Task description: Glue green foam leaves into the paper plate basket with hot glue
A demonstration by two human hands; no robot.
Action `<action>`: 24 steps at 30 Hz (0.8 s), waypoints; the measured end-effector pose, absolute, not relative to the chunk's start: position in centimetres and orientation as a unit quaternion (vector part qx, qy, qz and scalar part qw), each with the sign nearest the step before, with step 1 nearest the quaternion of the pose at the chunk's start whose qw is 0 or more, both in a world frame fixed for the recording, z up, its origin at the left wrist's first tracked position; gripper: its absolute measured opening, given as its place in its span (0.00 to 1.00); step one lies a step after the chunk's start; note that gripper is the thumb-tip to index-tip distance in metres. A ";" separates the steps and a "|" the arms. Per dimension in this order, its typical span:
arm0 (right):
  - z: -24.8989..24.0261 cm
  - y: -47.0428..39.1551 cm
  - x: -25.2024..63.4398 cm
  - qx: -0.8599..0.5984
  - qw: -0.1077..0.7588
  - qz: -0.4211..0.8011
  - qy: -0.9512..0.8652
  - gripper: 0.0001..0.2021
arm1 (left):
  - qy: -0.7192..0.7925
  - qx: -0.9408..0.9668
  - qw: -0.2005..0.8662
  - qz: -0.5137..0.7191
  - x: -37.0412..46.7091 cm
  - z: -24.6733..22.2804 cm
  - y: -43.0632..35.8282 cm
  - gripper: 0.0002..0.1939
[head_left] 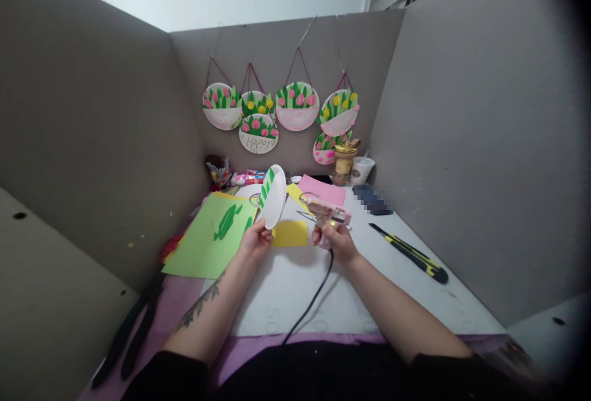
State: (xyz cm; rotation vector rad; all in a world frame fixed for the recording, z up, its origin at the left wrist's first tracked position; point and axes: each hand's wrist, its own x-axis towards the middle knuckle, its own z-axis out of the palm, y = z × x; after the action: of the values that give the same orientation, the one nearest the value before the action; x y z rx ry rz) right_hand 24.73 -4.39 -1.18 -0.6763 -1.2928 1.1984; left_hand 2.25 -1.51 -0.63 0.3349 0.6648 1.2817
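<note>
Basically, landmark = yellow paper [290, 234] on table [346, 302]. Left of it: light-green sheet [196, 250], dark-green cutouts [225, 223] on top. Left hand [257, 241] pinches paper plate [276, 198] by its lower edge, near the landmark's left end. Right hand [336, 241] wrapped round pink glue gun [327, 211], just right of it. Utility knife [410, 254] farther right.

In our left hand [257, 241] we hold a white paper plate [277, 199] tilted nearly upright, green paper leaves [266, 186] showing along its left side. Our right hand [339, 243] grips a pink glue gun [329, 211] above the bench [369, 302], nozzle towards the plate, its black cord [318, 295] curving down towards us.
</note>
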 end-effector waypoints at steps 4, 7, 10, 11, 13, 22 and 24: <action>-1.4 -4.0 24.8 -0.291 0.598 0.512 -0.544 0.22 | 0.253 0.174 0.766 0.565 2.2 -0.1 -2.1 0.05; -1.7 -3.9 24.8 -0.287 0.607 0.510 -0.538 0.20 | 0.180 0.191 0.783 0.564 2.1 -0.1 -2.5 0.02; -1.7 -4.0 24.8 -0.291 0.605 0.513 -0.535 0.20 | 0.146 0.198 0.780 0.576 1.9 -0.5 -2.8 0.06; -1.7 -4.1 24.8 -0.294 0.603 0.515 -0.533 0.20 | 0.149 0.201 0.776 0.579 1.9 -0.6 -2.8 0.07; -1.7 -4.2 24.8 -0.297 0.599 0.518 -0.533 0.20 | 0.165 0.211 0.768 0.582 1.8 -0.8 -2.7 0.08; -2.1 -2.8 24.4 -0.443 0.649 0.439 -0.435 0.10 | 0.413 0.335 0.564 0.631 2.7 -1.4 -1.7 0.15; -2.2 -2.1 24.3 -0.453 0.665 0.435 -0.404 0.09 | 0.469 0.387 0.490 0.625 2.6 -1.4 -1.9 0.13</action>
State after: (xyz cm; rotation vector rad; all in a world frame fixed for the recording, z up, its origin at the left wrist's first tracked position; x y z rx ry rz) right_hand 24.29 -2.14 -2.22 -1.0229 -0.9116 0.9822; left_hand 2.56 -1.93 -1.44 0.9410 1.1394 1.5170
